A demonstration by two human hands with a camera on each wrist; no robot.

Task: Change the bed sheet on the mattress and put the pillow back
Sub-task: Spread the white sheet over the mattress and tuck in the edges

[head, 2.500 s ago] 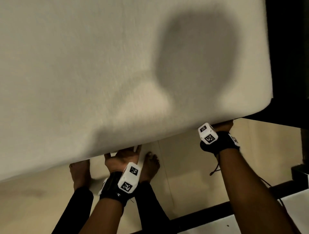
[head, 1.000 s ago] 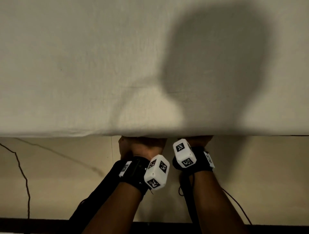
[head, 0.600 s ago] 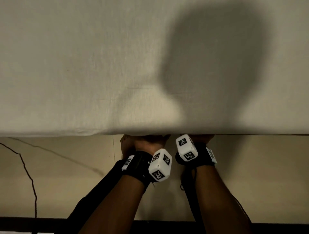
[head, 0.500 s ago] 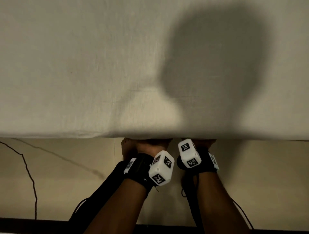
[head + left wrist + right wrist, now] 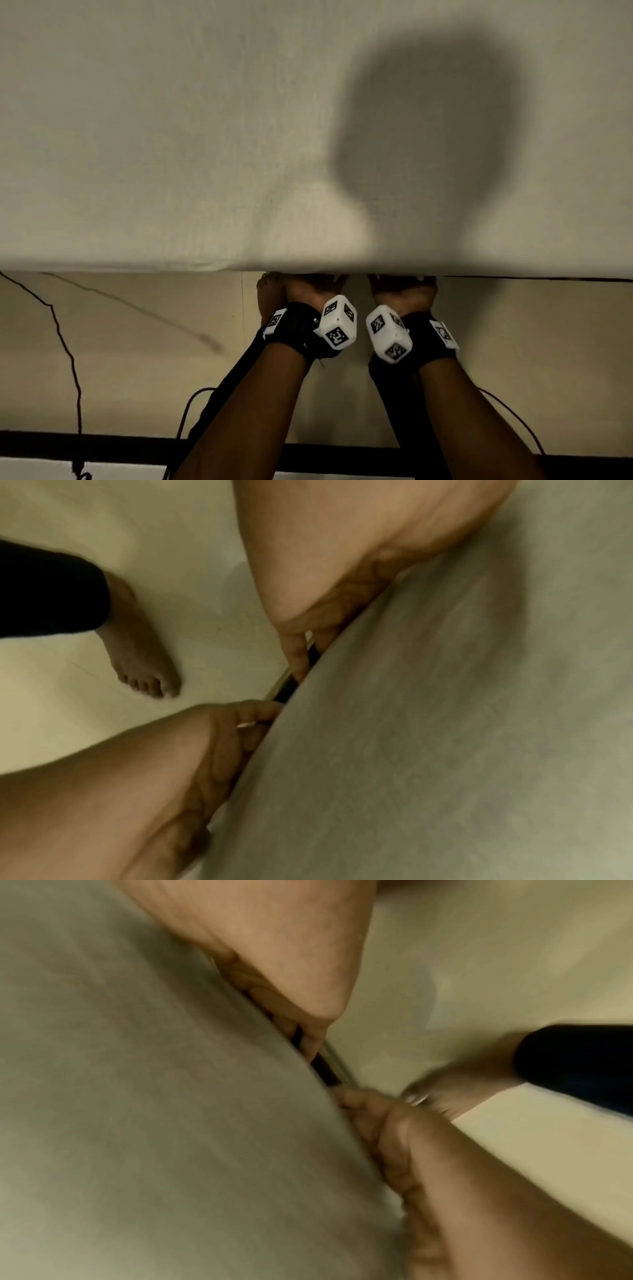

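The mattress (image 5: 205, 137), in off-white cloth, fills the upper half of the head view, with its lower edge level above the floor. My left hand (image 5: 301, 286) and right hand (image 5: 404, 287) grip that edge side by side, palms toward me. Their fingers hook under it and are hidden. In the left wrist view the left hand's fingers (image 5: 298, 653) slip behind the mattress (image 5: 445, 723). In the right wrist view the right hand's fingers (image 5: 308, 1039) do the same on the mattress (image 5: 154, 1096). No pillow or spare sheet is in view.
Beige floor tiles (image 5: 137, 359) lie below the mattress. A black cable (image 5: 65, 342) trails at the left and a black frame bar (image 5: 102, 445) crosses the bottom. My bare foot (image 5: 269, 294) stands beside the left hand. A dark strip (image 5: 291, 674) shows behind the mattress edge.
Since 2.5 s ago the mattress has gone from tilted to level and my hands have come close together. In the last half second the edge sank slightly.
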